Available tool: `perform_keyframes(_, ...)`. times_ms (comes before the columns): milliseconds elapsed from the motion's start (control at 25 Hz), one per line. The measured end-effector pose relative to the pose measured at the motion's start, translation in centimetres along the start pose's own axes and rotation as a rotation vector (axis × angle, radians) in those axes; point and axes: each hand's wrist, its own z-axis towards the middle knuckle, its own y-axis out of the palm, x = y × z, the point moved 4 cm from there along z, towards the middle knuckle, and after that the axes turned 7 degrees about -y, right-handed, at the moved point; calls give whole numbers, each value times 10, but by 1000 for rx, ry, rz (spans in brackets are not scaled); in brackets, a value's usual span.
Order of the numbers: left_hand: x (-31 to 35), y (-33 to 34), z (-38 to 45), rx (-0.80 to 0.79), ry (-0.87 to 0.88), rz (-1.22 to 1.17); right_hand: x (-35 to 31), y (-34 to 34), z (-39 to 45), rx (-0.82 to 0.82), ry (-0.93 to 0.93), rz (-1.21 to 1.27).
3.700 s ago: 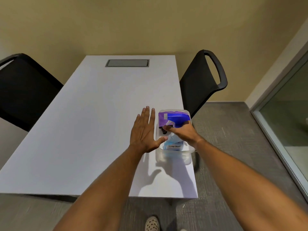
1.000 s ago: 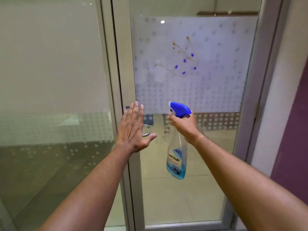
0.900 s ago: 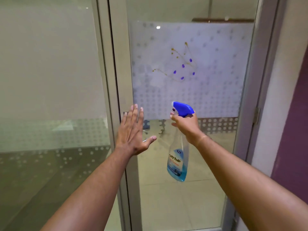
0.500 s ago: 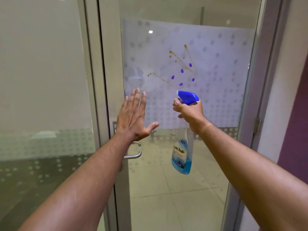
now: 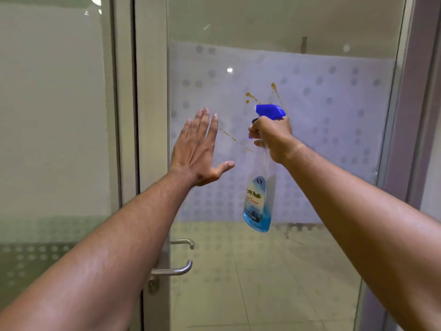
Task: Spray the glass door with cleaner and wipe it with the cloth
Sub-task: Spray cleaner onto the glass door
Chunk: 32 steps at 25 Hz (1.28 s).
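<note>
The glass door fills the view, with a frosted dotted band across its middle. Brownish streaks and drops mark the frosted glass. My right hand grips the neck of a clear spray bottle with blue liquid and a blue trigger head, held up in front of the stains with the nozzle toward the glass. My left hand is raised flat, fingers spread, palm toward the door just left of the bottle, holding nothing. No cloth is in sight.
A metal lever handle with a lock below it sits on the door's left frame. A fixed glass panel stands to the left. The hinge-side frame and wall are on the right. Tiled floor shows through the lower glass.
Both hands have risen along the door. The bottle's head now sits level with the stains and covers the purple dots. I have come closer to the glass.
</note>
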Motion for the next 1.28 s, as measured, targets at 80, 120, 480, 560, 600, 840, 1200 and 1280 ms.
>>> perform_keyframes(80, -2, 2, 20, 41, -8, 8, -8, 9, 23, 12, -19, 0)
perform_keyframes(120, -4, 3, 30, 59, -12, 14, -12, 14, 33, 9, -29, 4)
perform_keyframes(480, -19, 22, 95, 153, -10, -24, -14, 31, 86, 75, -51, 85)
perform_keyframes(560, -22, 27, 102, 170, -16, -26, -15, 33, 92, 113, -52, 71)
perform_keyframes(600, -24, 29, 106, 176, -18, -34, -17, 34, 94, 129, -54, 57)
perform_keyframes(840, -35, 39, 115, 198, -26, -51, -36, 51, 101, 168, -75, -23)
perform_keyframes(1200, -34, 43, 114, 194, -17, -61, -54, -18, 116, 447, -75, -84)
perform_keyframes(1280, -31, 43, 113, 186, -13, -75, -47, -39, 111, 465, -44, -122)
